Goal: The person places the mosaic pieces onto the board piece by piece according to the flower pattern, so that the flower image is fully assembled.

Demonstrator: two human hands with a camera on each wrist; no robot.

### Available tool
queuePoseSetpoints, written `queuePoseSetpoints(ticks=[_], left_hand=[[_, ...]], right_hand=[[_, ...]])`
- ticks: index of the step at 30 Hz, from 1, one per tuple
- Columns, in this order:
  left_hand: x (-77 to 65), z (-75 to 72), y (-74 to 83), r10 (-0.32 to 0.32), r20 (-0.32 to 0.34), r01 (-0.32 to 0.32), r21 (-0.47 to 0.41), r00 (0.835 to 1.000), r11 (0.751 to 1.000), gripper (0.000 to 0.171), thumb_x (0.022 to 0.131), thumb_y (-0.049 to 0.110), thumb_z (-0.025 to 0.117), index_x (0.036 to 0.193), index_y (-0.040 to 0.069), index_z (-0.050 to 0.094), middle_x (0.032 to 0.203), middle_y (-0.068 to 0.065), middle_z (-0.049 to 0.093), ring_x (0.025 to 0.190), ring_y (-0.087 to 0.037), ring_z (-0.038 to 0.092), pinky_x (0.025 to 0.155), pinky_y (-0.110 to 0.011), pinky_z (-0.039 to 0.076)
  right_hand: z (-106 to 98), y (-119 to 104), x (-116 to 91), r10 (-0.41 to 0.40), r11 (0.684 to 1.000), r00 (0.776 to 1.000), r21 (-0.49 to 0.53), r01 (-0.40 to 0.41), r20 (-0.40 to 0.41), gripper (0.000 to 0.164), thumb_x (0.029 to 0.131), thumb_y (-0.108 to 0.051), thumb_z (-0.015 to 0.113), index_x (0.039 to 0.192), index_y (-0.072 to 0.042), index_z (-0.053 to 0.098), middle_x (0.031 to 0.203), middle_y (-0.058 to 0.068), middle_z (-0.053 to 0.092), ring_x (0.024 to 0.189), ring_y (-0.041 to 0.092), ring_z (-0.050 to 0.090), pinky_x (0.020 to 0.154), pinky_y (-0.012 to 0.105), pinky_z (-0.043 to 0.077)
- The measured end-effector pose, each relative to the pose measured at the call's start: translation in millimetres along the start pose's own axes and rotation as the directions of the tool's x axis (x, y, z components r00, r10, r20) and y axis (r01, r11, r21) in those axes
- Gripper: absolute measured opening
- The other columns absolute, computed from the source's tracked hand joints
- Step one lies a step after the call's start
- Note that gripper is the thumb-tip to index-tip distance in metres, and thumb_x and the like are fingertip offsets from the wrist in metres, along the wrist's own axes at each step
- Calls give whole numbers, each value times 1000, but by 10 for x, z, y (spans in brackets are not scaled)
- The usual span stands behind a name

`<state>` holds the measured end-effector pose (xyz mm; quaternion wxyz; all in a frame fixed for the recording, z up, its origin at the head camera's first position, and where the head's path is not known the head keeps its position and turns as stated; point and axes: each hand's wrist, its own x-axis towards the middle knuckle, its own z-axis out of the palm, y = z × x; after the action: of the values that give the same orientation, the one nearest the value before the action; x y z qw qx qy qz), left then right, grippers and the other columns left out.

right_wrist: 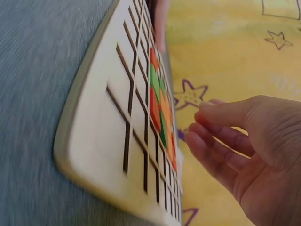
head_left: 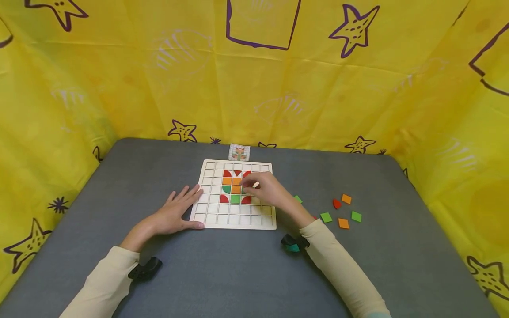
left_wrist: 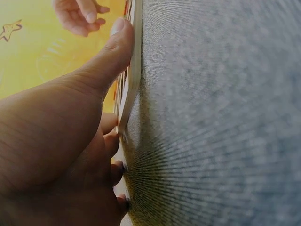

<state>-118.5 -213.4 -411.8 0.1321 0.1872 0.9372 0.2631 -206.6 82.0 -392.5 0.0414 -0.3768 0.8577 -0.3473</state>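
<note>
A pale wooden grid board lies on the table, with several red, orange and green tiles set in its middle cells. At its left side, my left hand steadies it with fingers spread along the edge and thumb on the near corner. In the left wrist view that thumb lies along the board's face. My right hand hovers over the middle of the board, fingers loosely bent near an orange tile. From the right wrist, the thumb and fingers show no piece between them.
A small pattern card lies behind the board. Loose pieces are scattered at the right, including an orange square, a green square and a red piece. A yellow printed cloth hangs behind the grey table.
</note>
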Motion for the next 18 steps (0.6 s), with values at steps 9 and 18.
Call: queuePoseSetpoints(ticks=[9, 18], left_hand=[[-11, 8, -44, -17, 4, 17, 10, 1000, 1000, 104, 80, 56, 72, 156, 5, 22, 163, -18, 11, 146, -47, 2, 112, -67, -3], [13, 12, -52, -20, 14, 20, 5, 1000, 1000, 105, 80, 59, 71, 156, 6, 21, 163, -17, 11, 146, -47, 2, 111, -68, -4]], right_hand=[[-219, 194, -203, 50, 998, 999, -31, -51, -6, 18, 89, -4, 71, 107, -2, 73, 99, 6, 72, 89, 17, 65, 77, 32, 55], [-454, 373, -473, 113, 993, 993, -37, -111, 46, 24, 88, 0, 71, 111, -2, 71, 103, 8, 72, 93, 19, 66, 82, 36, 56]])
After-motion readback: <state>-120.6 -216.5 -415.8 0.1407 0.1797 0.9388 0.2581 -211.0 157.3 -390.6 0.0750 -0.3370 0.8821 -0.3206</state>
